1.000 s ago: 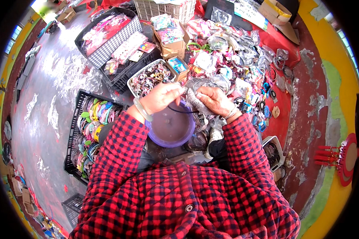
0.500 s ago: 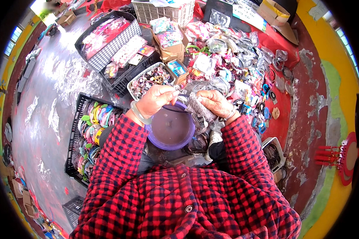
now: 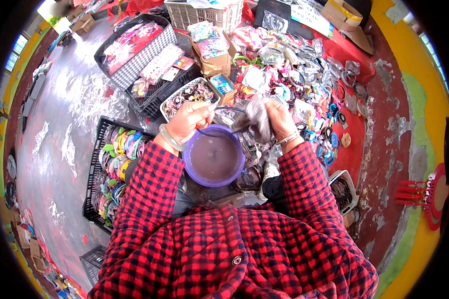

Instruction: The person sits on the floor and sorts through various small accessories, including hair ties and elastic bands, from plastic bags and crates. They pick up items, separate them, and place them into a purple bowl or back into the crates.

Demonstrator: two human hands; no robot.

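My left hand [image 3: 185, 122] is closed, fingers and thumb pinching one side of a thin dark headband [image 3: 228, 108]. The band arcs above the far rim of a purple basin [image 3: 213, 184] that holds cloudy water. In my right hand [image 3: 280, 118] is a grey cloth [image 3: 257, 119], bunched and hanging beside the basin's far right side. The cloth meets the band's other side and hides where it ends. Both hands are raised, one on each side of the basin.
At the left stands a black crate [image 3: 91, 184] of colourful headbands. Behind my left hand sits a white basket [image 3: 163, 108] of small hair accessories, near a cardboard box [image 3: 217, 69]. A large heap of bagged accessories [image 3: 304, 82] spreads to the far right; a white basket [image 3: 353, 192] stands at the near right.
The grey cloth has been pulled up and right along the band and now hangs looser, blurred by motion. My right hand has risen and turned; my left has shifted slightly left.
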